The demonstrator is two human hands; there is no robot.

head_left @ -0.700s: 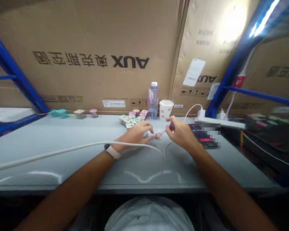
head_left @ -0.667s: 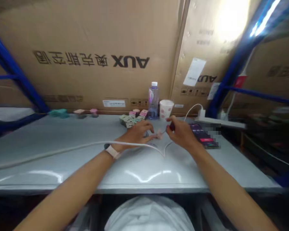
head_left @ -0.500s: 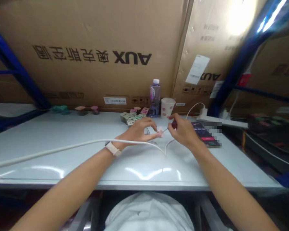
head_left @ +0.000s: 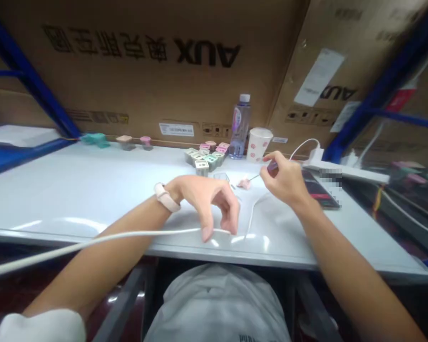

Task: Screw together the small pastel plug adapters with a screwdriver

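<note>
Screwdriver (head_left: 272, 166) clamped in right-hand fingers (head_left: 269, 158); left-hand fingers (head_left: 230, 213) hang apart by the white cable (head_left: 171, 232) near the table's front edge (head_left: 271, 255).

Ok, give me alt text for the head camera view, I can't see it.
A right hand grips a small dark-handled screwdriver, its tip near a small pink plug on a white table. The left hand hangs with its fingers at a white cable. Behind are small socket blocks, a water bottle and a paper cup.
</note>
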